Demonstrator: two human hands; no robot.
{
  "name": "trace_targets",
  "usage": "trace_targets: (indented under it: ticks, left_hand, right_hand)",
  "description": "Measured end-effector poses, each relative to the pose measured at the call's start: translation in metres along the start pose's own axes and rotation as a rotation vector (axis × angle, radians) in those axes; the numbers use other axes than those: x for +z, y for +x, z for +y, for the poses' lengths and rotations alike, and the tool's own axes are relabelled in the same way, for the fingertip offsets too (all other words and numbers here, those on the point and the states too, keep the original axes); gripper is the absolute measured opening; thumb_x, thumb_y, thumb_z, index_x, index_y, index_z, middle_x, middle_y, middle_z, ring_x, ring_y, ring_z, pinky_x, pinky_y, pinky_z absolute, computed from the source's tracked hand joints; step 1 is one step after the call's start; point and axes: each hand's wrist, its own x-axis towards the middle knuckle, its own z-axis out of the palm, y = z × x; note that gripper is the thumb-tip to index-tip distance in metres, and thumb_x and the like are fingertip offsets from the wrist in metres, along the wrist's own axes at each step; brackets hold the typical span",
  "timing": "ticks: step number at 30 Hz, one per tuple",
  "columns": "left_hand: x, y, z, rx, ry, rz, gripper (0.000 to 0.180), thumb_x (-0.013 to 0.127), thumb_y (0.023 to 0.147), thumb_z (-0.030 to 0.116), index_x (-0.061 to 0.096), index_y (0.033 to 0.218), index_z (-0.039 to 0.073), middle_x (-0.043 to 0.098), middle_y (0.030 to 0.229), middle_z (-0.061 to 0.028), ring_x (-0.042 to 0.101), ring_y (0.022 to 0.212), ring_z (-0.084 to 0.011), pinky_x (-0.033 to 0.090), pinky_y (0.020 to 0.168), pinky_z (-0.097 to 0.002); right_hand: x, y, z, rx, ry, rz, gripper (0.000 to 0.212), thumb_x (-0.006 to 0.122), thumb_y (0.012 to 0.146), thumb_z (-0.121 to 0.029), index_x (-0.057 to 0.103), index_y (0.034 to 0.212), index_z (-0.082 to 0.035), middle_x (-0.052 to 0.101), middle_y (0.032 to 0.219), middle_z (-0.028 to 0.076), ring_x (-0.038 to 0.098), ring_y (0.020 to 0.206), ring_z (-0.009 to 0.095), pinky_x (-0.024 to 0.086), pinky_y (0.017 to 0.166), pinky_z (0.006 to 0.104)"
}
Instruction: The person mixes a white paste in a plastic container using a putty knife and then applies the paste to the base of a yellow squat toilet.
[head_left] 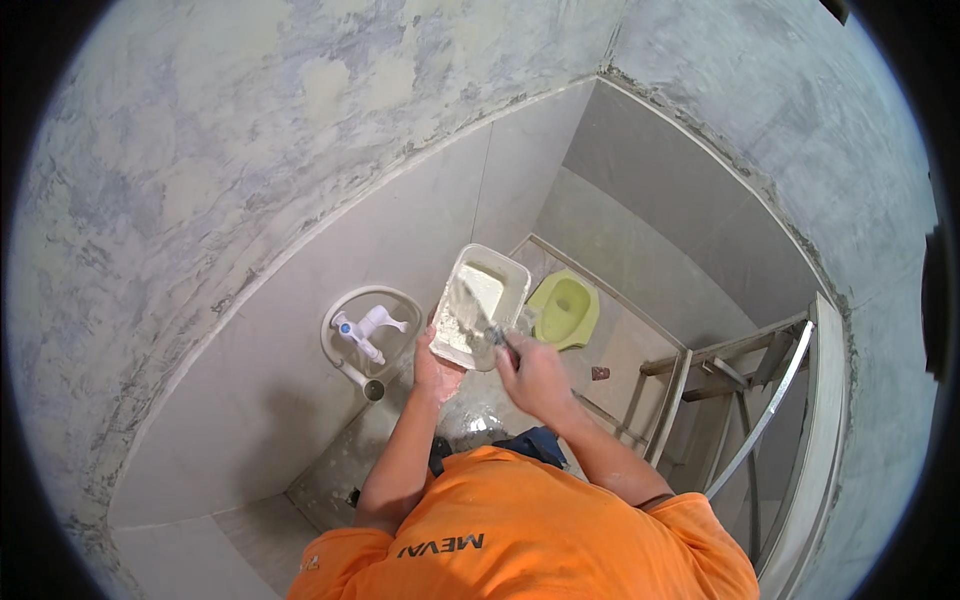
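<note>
My left hand (437,372) supports a white rectangular plastic tub (516,300) from below and along its near left side, and the tub is tilted toward me. White paste (484,284) coats its inside. My right hand (537,376) is closed round the dark handle of a putty knife (468,304). The blade reaches into the tub over the paste and is smeared by motion. Most of my right fingertips are hidden behind the hand, and the fingers of my left hand are partly hidden under the tub.
A white tap (366,330) with a coiled hose (328,318) is on the left wall, above an open pipe end (373,390). Beyond the tub lies a yellow-green squat toilet (588,312). A frame with a curved metal strip (766,420) stands at right. A small reddish piece (600,373) lies on the floor.
</note>
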Motion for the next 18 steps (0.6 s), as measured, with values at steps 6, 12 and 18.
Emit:
trace_targets:
  ticks: [6, 12, 18]
  left_hand:
    - [-0.004, -0.009, 0.011, 0.026, -0.027, 0.021, 0.077, 0.047, 0.095, 0.056, 0.042, 0.153, 0.006, 0.052, 0.149, -0.0150, 0.052, 0.135, -0.0330, 0.040, 0.114, -0.0530]
    - [0.015, -0.021, 0.018, 0.014, -0.002, 0.129, 0.075, 0.042, 0.097, 0.058, 0.043, 0.153, 0.008, 0.050, 0.151, -0.0147, 0.051, 0.136, -0.0337, 0.039, 0.115, -0.0540]
    - [-0.022, -0.015, 0.005, 0.056, -0.197, 0.040, 0.075, 0.039, 0.097, 0.058, 0.041, 0.155, 0.009, 0.047, 0.155, -0.0134, 0.047, 0.140, -0.0338, 0.037, 0.117, -0.0540]
  right_hand:
    - [-0.016, 0.003, -0.002, 0.037, -0.016, -0.194, 0.020, 0.065, 0.091, -0.019, 0.069, 0.094, 0.000, 0.065, 0.074, 0.025, 0.065, 0.071, 0.045, 0.051, 0.067, 0.0501]
    - [-0.015, 0.009, -0.005, -0.107, -0.141, 0.131, 0.020, 0.066, 0.091, -0.021, 0.071, 0.097, -0.003, 0.067, 0.075, 0.023, 0.066, 0.071, 0.044, 0.053, 0.069, 0.0515]
    - [-0.007, -0.007, -0.015, -0.049, -0.133, -0.261, 0.028, 0.068, 0.090, -0.019, 0.072, 0.114, -0.005, 0.069, 0.085, 0.023, 0.067, 0.078, 0.043, 0.054, 0.072, 0.0498]
